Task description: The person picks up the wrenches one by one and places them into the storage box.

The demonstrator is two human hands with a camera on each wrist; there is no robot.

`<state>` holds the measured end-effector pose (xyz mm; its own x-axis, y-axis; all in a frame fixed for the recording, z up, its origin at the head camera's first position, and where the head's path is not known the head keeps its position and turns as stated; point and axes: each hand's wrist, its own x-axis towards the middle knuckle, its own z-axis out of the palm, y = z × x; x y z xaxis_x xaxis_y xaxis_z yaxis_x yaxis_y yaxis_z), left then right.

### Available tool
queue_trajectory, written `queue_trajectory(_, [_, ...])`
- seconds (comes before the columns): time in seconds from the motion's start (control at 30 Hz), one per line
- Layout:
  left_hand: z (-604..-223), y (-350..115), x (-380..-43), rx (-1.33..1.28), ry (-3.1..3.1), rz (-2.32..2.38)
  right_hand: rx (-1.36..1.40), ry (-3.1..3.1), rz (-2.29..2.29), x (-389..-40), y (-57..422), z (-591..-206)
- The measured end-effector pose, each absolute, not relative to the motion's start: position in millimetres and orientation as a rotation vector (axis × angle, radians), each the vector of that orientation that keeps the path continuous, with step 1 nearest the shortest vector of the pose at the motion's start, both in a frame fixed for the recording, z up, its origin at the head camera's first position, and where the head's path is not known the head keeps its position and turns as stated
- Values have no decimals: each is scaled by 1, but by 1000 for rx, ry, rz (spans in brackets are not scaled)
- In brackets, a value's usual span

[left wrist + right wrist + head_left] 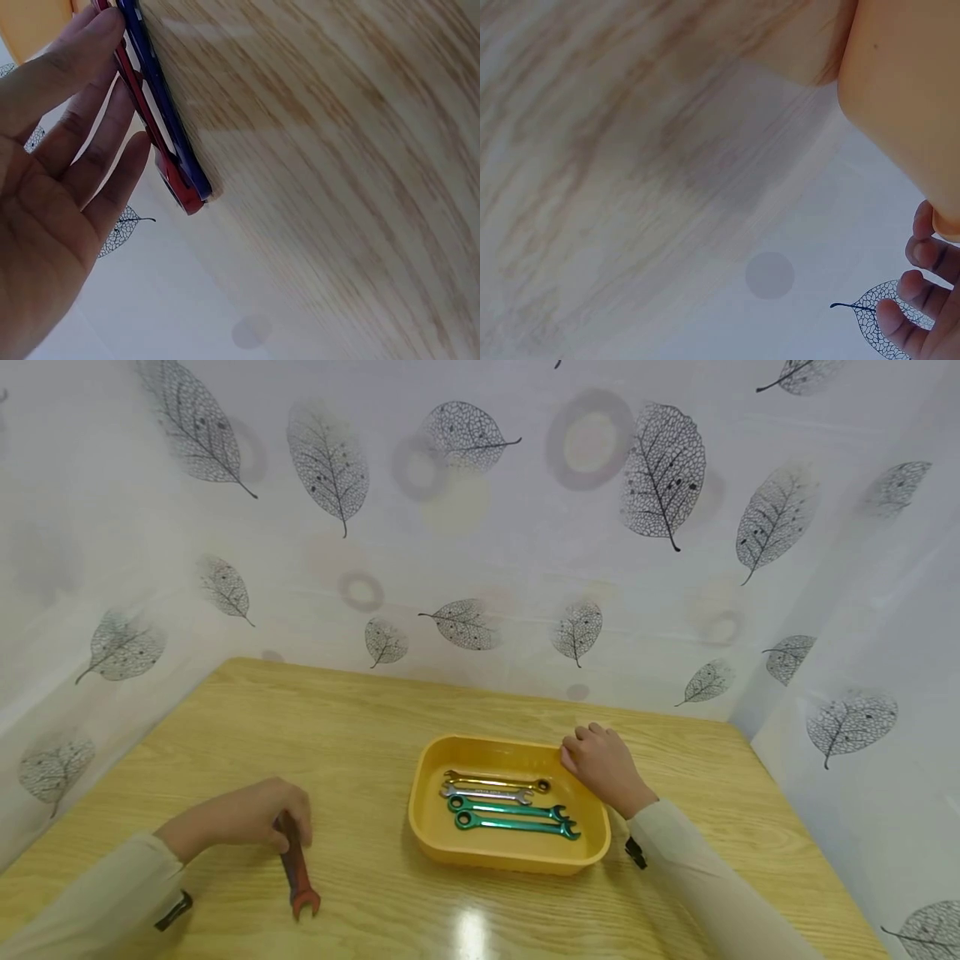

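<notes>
Pinched in left hand (258,814), red wrench (300,872) and blue wrench (163,94), side by side, left of yellow tray (495,861); at tray's far right corner, rim gripped by right hand (603,764); inside, gold wrench (495,780), silver wrench (487,793), two green wrenches (517,825); underneath, glossy wood-grain table (352,735), glare at near side; beyond, left, far and right, whitish wall covering (525,560) with dark leaf prints (663,468)

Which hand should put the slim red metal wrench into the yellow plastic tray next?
Probably the left hand: it pinches the red wrench, with a blue metal wrench alongside. The right hand touches the yellow tray, away from both.
</notes>
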<state>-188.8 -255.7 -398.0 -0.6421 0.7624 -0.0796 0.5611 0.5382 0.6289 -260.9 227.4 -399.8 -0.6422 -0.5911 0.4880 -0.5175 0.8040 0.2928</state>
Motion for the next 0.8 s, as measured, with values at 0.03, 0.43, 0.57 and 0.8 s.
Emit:
queue_trajectory(0.03, [-398, -256, -189, 1095, 2434, 814, 817, -2410, -166, -261, 228, -400])
queue_trajectory(0.43, [-402, -245, -192, 1036, 2479, 765, 811, -2445, -148, -260, 228, -398])
queue_trajectory(0.57, [-401, -241, -194, 1010, 2518, 726, 810, -2437, -147, -261, 228, -399])
queue_trajectory(0.8, [-405, -245, -195, 1116, 2508, 799, 828, -2408, -147, -261, 227, -400])
